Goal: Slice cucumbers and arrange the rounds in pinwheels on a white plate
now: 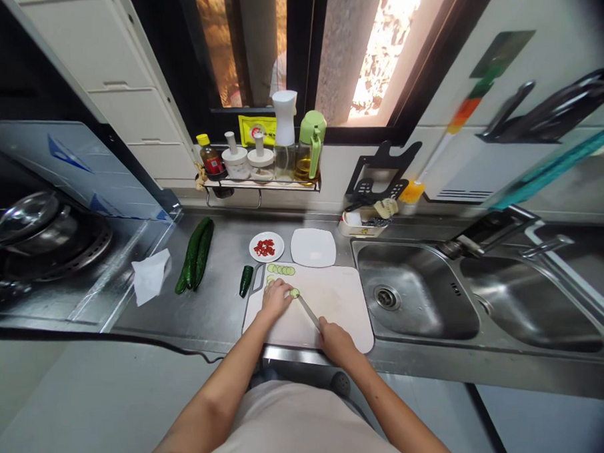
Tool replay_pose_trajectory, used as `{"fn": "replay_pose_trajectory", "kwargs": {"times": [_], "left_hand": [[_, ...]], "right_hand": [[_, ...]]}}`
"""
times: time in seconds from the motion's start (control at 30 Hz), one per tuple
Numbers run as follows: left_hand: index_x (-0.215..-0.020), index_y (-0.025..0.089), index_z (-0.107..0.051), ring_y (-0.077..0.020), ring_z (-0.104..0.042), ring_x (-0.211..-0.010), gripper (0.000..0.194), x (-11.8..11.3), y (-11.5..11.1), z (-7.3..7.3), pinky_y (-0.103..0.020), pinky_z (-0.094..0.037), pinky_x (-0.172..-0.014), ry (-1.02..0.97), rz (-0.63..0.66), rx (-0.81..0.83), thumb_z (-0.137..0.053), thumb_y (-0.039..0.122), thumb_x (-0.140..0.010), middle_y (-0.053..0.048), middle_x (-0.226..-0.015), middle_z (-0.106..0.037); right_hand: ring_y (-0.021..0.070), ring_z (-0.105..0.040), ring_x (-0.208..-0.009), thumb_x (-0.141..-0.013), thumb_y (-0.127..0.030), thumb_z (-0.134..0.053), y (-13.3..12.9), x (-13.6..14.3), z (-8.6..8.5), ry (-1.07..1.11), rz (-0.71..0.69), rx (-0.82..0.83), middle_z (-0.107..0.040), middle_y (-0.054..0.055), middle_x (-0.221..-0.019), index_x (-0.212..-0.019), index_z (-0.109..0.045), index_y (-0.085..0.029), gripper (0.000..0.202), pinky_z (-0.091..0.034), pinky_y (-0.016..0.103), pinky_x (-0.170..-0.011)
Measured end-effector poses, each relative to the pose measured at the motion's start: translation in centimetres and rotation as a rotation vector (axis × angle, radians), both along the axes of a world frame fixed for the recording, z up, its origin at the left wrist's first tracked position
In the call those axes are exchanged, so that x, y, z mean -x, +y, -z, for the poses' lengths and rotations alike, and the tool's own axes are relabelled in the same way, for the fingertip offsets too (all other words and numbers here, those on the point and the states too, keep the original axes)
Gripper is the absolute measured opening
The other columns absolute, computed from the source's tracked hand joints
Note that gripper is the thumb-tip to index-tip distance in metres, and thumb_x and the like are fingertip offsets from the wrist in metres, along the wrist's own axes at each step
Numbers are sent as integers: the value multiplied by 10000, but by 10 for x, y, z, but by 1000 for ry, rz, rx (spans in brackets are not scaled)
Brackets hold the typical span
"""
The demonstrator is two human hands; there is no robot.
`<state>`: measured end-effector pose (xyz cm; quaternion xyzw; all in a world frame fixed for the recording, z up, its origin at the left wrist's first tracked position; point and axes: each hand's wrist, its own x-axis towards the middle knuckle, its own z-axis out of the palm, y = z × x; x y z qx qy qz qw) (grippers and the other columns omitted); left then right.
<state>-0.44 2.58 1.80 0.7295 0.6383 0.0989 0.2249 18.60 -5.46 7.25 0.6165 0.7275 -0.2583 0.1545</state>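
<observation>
My left hand [276, 298] is closed over a cucumber piece on the white cutting board [338, 312]; most of the piece is hidden under my fingers. Its pale green cut end [295, 293] shows beside my fingertips. The handle of a kitchen knife [308, 312] is wrapped in my right hand [336, 342], and the blade slants up-left, its tip at that cut end. A row of thin cucumber slices [281, 270] lies along the board's upper left, with more partly behind my left hand. Left of the board rests a short dark green cucumber end [246, 281].
Behind the board stand a plate of chopped red pieces [265, 247] and a white plate [313, 247]. Whole cucumbers [194, 255] and a white paper [151, 276] lie left. A double sink [415, 292] adjoins right; a condiment rack [265, 183] hangs above.
</observation>
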Motion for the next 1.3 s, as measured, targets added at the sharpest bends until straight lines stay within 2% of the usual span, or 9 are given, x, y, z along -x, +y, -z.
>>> {"fn": "replay_pose_trajectory", "kwargs": {"times": [0.4,0.6,1.3], "left_hand": [[-1087,295,-638,-230,-458,-1079,268,-3,-2,-1,-348,-343,-913,4,-45,14,-577,342,-831,-40,-1100,-564],[-1019,267,-653,-232,-460,-1083,222,-6,0,-2,-346,-342,-918,7,-70,26,-609,309,-806,-35,-1100,-582],[-1030,279,-661,-223,-475,-1094,235,-6,1,-5,-328,-356,-913,10,-78,37,-619,317,-802,-30,-1119,-586]], "right_hand": [[260,-627,-967,-847,-96,-382,4,5,-8,-22,-12,38,-652,165,-1008,-1151,-459,-125,315,-428,318,-724],[247,-624,-984,-853,-94,-386,7,5,-11,-26,-12,51,-649,170,-1020,-1153,-469,-132,314,-438,321,-747],[241,-629,-987,-842,-48,-326,24,17,-7,-4,-16,10,-651,180,-1044,-1178,-480,-116,376,-453,315,-746]]}}
